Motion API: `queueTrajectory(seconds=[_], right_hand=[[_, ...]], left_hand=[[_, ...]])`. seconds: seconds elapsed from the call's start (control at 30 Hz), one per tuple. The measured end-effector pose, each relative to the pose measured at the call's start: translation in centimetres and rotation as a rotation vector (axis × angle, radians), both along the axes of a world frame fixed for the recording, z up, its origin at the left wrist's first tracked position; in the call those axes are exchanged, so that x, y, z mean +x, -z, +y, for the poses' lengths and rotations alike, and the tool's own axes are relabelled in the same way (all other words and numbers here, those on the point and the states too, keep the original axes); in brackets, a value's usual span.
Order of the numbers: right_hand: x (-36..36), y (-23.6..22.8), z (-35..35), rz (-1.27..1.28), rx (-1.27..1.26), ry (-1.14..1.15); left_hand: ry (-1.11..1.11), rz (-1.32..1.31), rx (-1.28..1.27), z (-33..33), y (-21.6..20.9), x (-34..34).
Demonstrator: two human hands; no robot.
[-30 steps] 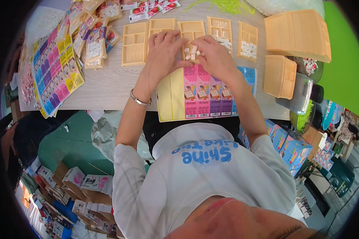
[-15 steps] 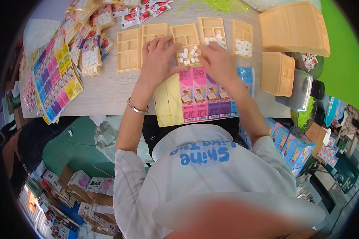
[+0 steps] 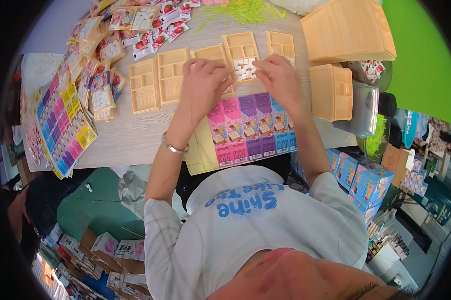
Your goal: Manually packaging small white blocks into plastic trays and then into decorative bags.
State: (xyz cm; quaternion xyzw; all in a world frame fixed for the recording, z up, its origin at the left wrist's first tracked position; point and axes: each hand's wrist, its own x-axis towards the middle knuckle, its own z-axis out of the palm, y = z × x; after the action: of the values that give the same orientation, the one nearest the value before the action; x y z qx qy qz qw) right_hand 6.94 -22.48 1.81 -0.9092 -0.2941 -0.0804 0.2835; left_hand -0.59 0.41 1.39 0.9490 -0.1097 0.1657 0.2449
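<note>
A row of pale yellow compartment trays lies on the table. My left hand [image 3: 203,85] is over the third tray [image 3: 208,52], fingers bent and apart, hiding most of its lower part. To its right, the fourth tray [image 3: 240,41] has small white pieces [image 3: 244,70] in its large lower compartment. My right hand [image 3: 281,77] is at that compartment's right edge, thumb and fingers curled close by the pieces; what lies between the fingertips is too small to make out. It partly covers the rightmost tray [image 3: 279,38]. The two left trays [image 3: 144,85] hold no pieces.
A printed pink, purple and blue card sheet [image 3: 250,130] lies before me. Filled packs [image 3: 101,97], strawberry sachets [image 3: 160,40] and more printed sheets [image 3: 65,127] crowd the left. Stacked trays [image 3: 345,32] and a clear container [image 3: 361,110] stand right. Green strips [image 3: 245,11] lie far back.
The view has shifted, so the trays sit lower and further left. Both hands have moved one tray rightward: my left now covers the third tray, my right is at the fourth.
</note>
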Motion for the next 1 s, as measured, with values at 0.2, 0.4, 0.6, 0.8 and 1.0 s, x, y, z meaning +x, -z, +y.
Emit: queueTrajectory(seconds=[0.2, 0.4, 0.6, 0.8, 1.0], right_hand=[[0.3, 0.7, 0.0, 0.075, 0.078, -0.018], [1.3, 1.1, 1.8, 0.048, 0.143, -0.086], [1.4, 1.3, 1.9, 0.013, 0.103, -0.138], [1.5, 0.4, 0.7, 0.006, 0.132, -0.124], [-0.1, -0.1, -1.8, 0.022, 0.076, -0.185]], left_hand=[[0.030, -0.006, 0.042, -2.8, 1.2, 2.0], [0.011, -0.061, 0.039, -3.0, 1.1, 1.5], [0.028, -0.044, 0.036, -3.1, 1.3, 1.3], [0.036, 0.017, -0.025, -2.7, 1.3, 1.1], [0.067, 0.108, 0.183, -4.0, 1.8, 0.5]])
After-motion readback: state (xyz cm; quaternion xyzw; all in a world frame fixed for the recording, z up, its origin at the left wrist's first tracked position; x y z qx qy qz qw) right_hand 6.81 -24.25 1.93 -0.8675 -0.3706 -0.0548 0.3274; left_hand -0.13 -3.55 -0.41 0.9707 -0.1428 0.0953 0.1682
